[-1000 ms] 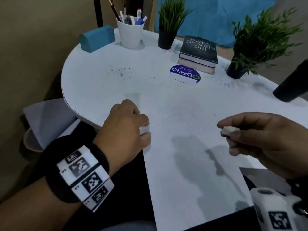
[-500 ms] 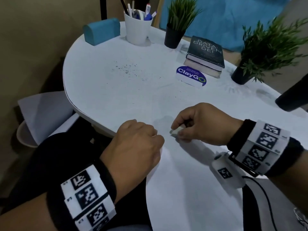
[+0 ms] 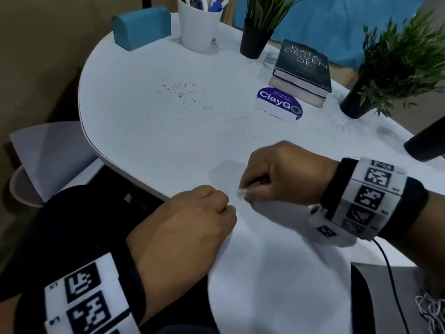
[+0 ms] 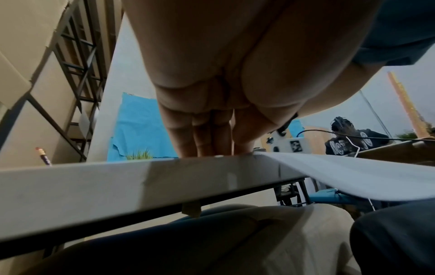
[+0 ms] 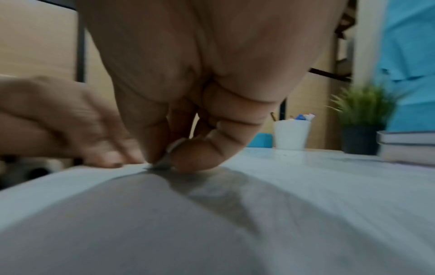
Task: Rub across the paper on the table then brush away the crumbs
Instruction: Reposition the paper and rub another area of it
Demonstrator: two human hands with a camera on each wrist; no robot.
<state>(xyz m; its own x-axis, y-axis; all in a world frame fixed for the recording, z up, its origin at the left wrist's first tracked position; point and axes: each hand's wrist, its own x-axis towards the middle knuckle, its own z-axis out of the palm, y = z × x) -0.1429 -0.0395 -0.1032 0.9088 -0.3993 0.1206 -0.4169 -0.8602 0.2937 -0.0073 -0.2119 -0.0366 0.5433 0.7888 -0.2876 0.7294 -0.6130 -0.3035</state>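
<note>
White rounded table (image 3: pixel 144 131), and a sheet of paper (image 3: pixel 277 273) lies on it under the fingers, its near end hanging off the edge. Beyond the fingertips, dark eraser crumbs (image 3: pixel 183 92) are scattered. Further past them: a teal box (image 3: pixel 142 27), a white pen cup (image 3: pixel 198 25), two potted plants (image 3: pixel 255 37) (image 3: pixel 361 102), stacked books (image 3: pixel 303 71), and a ClayGo sign (image 3: pixel 279 103) nearest the knuckles.

White paper (image 3: pixel 277 285) on a white table (image 3: pixel 144 116) flecked with dark crumbs (image 3: pixel 183 92), a pale eraser (image 3: pixel 241 194), black-and-white checked wristbands (image 3: pixel 370 196), a teal box (image 3: pixel 142 27), a white cup (image 3: pixel 197 27), a black book (image 3: pixel 303 66), green plants (image 3: pixel 404 61) in black pots
</note>
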